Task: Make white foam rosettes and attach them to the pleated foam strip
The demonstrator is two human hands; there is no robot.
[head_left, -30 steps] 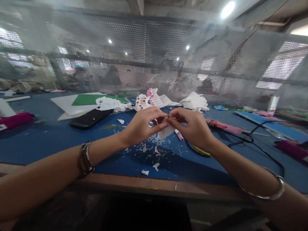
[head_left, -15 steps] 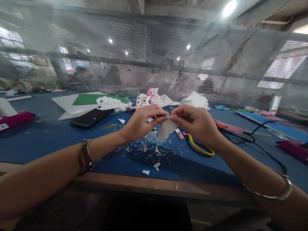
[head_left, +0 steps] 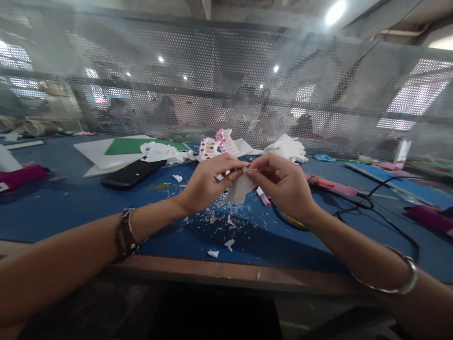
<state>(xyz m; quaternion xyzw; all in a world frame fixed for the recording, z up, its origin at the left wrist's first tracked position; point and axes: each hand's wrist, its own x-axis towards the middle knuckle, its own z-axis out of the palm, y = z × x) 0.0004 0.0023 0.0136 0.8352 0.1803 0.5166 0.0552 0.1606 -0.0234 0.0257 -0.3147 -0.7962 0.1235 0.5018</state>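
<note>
My left hand and my right hand meet above the blue table, both pinching the top of a small folded white paper piece. The paper hangs down between the fingertips. Below it lie several white paper scraps. A red and white pen rests on the table just under my right hand. Yellow-handled scissors peek out beneath my right wrist.
A black phone lies at left, beside white and green sheets. Finished white and pink paper pieces and a white paper pile sit behind. A black cable runs right. A perforated mesh screen backs the table.
Both hands lifted slightly, then came back down a little. The paper piece has turned between the fingertips and now hangs more to the left.
</note>
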